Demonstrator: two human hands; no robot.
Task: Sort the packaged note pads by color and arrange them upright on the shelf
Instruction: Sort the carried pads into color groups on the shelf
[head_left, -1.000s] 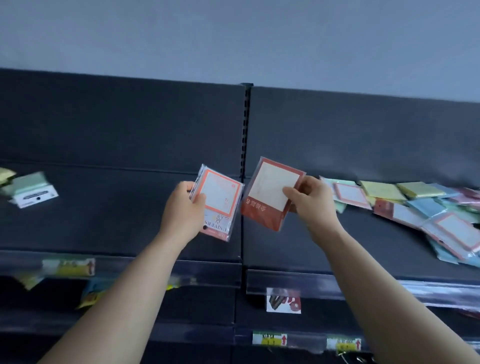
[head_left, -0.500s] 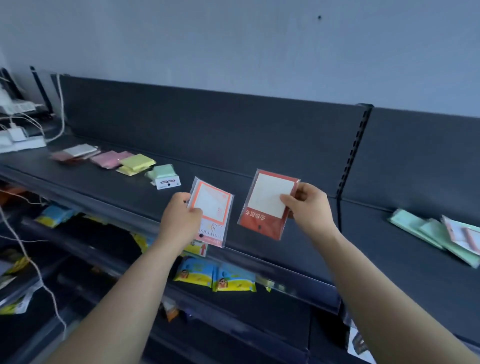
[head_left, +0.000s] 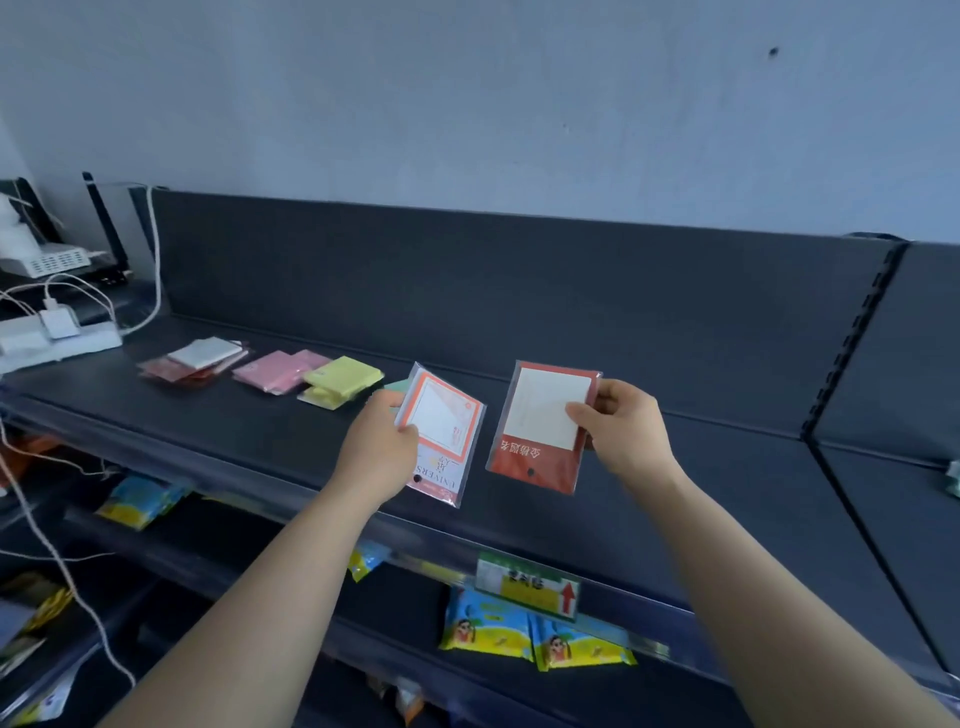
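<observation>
My left hand (head_left: 382, 449) pinches an orange-bordered wrapped note pad (head_left: 444, 421), my right hand (head_left: 621, 431) a red wrapped note pad (head_left: 535, 465), faces toward me, likely for matching the piles (head_left: 340, 382) at ten o'clock.

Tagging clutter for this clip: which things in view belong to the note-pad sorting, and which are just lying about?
Job:
left hand gripping the orange-bordered pad
right hand gripping the red pad
red-and-white pile, pink pile and yellow pile, lying flat on the shelf

Lying about:
power strip
blue-yellow packets below
price tag
</observation>
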